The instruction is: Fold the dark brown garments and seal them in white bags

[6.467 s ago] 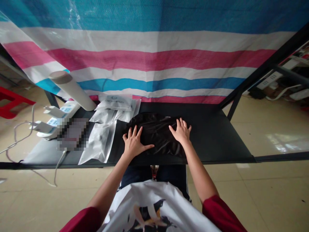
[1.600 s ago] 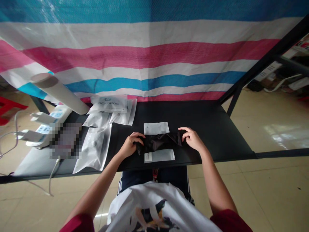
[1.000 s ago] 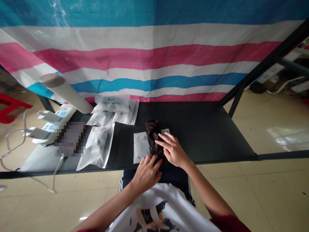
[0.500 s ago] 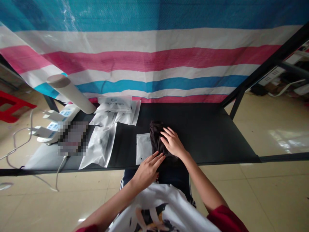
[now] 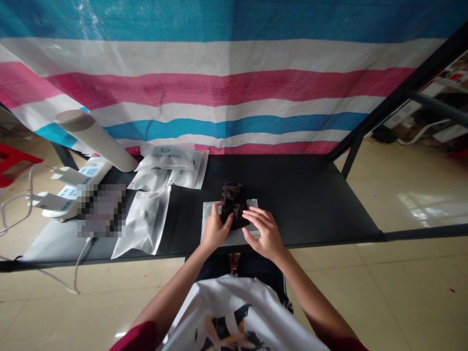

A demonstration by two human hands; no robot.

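A small folded bundle of dark shiny cloth (image 5: pixel 233 204) lies on a clear plastic bag (image 5: pixel 208 220) near the front edge of the black table (image 5: pixel 310 195). My left hand (image 5: pixel 215 230) curls round the bundle's near left side, fingers gripping it. My right hand (image 5: pixel 263 231) sits at the bundle's near right side, fingers bent over the cloth and the bag.
Several white plastic bags (image 5: pixel 146 219) lie left of the bundle. A cardboard tube (image 5: pixel 95 140) leans at the far left beside white power strips (image 5: pixel 66 192) with cables. A striped tarp (image 5: pixel 226 83) hangs behind the table. A black frame post (image 5: pixel 395 97) rises at the right.
The cloth went from a wide spread to a long strip, then to a short compact bundle. Both hands have shifted to its near end, closing round it.
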